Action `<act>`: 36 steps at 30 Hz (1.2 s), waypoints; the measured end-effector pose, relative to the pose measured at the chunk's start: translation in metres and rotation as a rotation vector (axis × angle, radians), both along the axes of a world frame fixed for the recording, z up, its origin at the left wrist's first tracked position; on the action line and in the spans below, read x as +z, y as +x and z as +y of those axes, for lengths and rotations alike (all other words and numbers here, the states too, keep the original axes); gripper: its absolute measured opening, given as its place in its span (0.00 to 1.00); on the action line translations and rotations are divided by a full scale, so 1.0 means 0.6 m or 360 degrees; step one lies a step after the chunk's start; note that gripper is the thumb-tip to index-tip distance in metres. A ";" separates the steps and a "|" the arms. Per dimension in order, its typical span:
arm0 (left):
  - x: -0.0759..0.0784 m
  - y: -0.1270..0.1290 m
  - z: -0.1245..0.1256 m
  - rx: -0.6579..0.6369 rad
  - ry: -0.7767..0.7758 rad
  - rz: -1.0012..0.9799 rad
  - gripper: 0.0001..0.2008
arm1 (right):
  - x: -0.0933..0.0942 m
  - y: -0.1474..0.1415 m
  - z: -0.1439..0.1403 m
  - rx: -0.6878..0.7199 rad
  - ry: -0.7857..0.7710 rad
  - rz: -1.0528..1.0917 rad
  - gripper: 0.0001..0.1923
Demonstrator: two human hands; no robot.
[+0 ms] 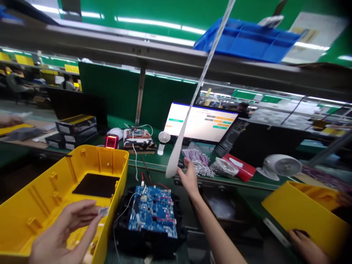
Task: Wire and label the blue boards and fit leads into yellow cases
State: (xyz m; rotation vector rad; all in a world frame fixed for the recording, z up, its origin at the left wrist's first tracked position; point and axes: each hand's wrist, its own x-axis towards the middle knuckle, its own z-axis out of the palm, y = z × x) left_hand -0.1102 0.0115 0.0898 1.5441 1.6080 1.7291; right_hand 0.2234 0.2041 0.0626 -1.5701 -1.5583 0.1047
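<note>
My left hand (68,231) is over the near part of a large yellow plastic housing (121,176), pinching a small white label (103,211) between thumb and fingers. A black pad lies on the housing's floor. To its right sits a blue circuit board (152,209) on a black base, with red and white wires and a small red light. My right hand (190,178) stretches past the board, slightly blurred, fingers apart. It is close to a dark rounded object and the lower end of a hanging white strap-like piece (174,161); whether it touches either is unclear.
Behind stand a lit monitor (200,123), a small white fan (164,137), a red-glowing scanner (111,141) and bundled cables (198,157). A co-worker's hand (308,245) is by another yellow housing (305,209) at right. A shelf bearing a blue bin (247,40) crosses overhead.
</note>
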 end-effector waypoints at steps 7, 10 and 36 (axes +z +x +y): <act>0.014 0.105 -0.057 -0.0428 0.0281 0.0207 0.15 | 0.076 -0.133 -0.341 0.0602 -0.0011 0.0567 0.06; -0.008 0.138 -0.067 -0.0566 0.0276 0.0122 0.14 | 0.043 -0.169 -0.394 0.0659 -0.0169 0.0731 0.07; -0.099 0.127 -0.025 -0.0025 0.0569 0.1108 0.26 | -0.079 -0.135 -0.351 -0.0154 0.0522 0.0246 0.12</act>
